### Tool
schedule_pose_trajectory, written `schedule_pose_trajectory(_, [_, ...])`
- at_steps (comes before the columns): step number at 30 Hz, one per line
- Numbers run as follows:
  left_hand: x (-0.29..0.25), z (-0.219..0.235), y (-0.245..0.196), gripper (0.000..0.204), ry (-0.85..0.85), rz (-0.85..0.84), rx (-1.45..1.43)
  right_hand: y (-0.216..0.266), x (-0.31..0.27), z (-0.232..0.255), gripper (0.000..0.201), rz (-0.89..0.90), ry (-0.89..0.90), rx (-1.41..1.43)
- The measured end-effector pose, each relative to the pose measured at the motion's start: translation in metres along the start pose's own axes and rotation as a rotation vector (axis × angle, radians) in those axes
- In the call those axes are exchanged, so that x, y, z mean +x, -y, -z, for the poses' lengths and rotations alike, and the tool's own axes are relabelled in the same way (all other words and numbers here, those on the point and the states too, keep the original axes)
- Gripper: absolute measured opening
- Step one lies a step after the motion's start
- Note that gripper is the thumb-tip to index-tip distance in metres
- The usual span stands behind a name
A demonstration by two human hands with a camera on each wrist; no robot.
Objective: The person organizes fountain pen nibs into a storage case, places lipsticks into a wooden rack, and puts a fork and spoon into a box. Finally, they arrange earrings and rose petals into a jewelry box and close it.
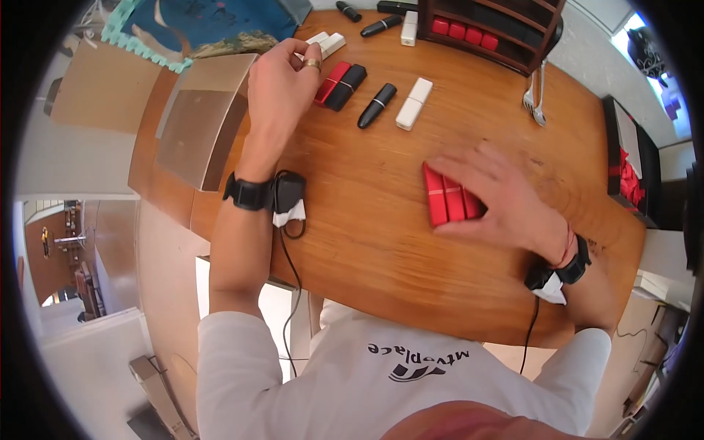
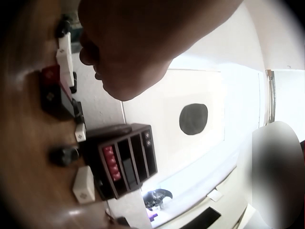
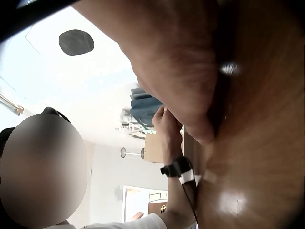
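My right hand [image 1: 506, 202] spans a row of red lipstick boxes [image 1: 447, 194] on the wooden table, thumb along the near end and fingers over the far end, gripping them together. My left hand [image 1: 282, 88] is at the back left with curled fingers, fingertips right at a pair of white boxes [image 1: 334, 44]; I cannot tell whether it holds one. Just beside that hand lie a red box [image 1: 334, 81] and a black box [image 1: 347, 88]. A black lipstick tube [image 1: 377, 106] and a white box [image 1: 415, 104] rest farther right.
A dark wooden rack [image 1: 506, 37] with red pieces on a shelf stands at the back. Forks [image 1: 535, 99] lie beside it. More black tubes [image 1: 381, 26] and a white box [image 1: 409, 29] sit behind. A cardboard box [image 1: 209, 125] stands left; a black box [image 1: 623, 154] with red filling stands right.
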State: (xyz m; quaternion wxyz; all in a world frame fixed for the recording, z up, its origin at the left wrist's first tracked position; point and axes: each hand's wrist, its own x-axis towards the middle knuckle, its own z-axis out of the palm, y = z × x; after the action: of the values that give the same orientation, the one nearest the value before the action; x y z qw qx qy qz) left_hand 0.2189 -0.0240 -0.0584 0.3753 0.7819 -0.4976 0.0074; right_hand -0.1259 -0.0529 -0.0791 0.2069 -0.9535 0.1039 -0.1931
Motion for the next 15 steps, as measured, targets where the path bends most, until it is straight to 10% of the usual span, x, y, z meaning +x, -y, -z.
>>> schedule_pose_trajectory(8, [0.014,-0.013,0.041,0.025,-0.053,-0.033,0.073,0.036,0.005,-0.009,0.079,0.067,0.096,0.115])
schedule_pose_trajectory(15, [-0.003,-0.032,-0.008,0.03,0.027,-0.237,0.0,0.032,0.009,0.01,0.08,-0.001,0.057,0.026])
